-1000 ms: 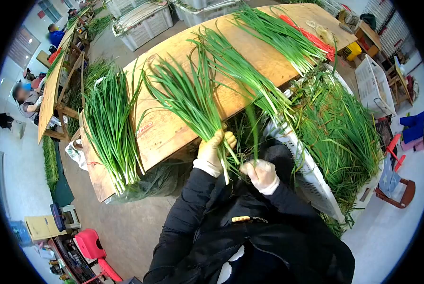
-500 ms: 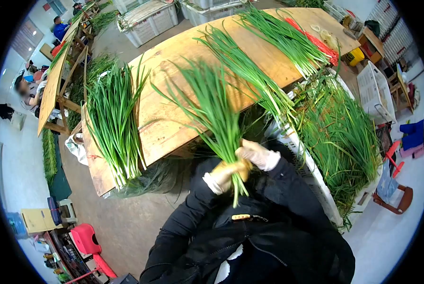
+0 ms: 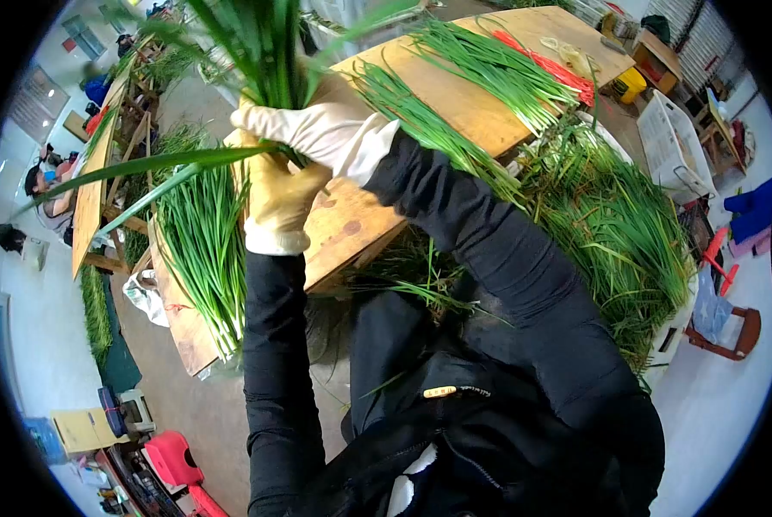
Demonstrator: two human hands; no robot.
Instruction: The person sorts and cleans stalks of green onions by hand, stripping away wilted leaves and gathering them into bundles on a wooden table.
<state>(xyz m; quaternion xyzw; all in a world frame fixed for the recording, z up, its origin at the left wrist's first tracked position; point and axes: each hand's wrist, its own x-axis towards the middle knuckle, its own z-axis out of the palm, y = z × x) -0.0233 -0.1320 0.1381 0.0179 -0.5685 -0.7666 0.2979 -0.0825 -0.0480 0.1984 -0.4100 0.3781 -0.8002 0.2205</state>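
Raised over the table, my left hand [image 3: 281,194], in a yellowish glove, is closed round a bunch of long green leaves [image 3: 261,52]. My right hand [image 3: 317,133], in a white glove, is wrapped round the same bunch just above it. Some leaves stick out sideways to the left. Below my left hand, a pile of green stalks [image 3: 201,258] lies on the table's left end. Two more bunches, a middle one [image 3: 429,125] and a far one [image 3: 498,73], lie on the wooden table [image 3: 351,233] with their pale ends toward me.
A white crate heaped with loose leaves [image 3: 610,250] stands at the right, with an empty-looking white crate [image 3: 675,146] beyond it. Red ties [image 3: 545,65] lie on the table. Another person [image 3: 50,194] sits at a bench at the far left. A red chair [image 3: 172,457] is at lower left.
Both hands have moved from near my lap up and forward over the table, lifting the bunch. My right hand, earlier pulling at a leaf beside the bunch, is now wrapped round it.
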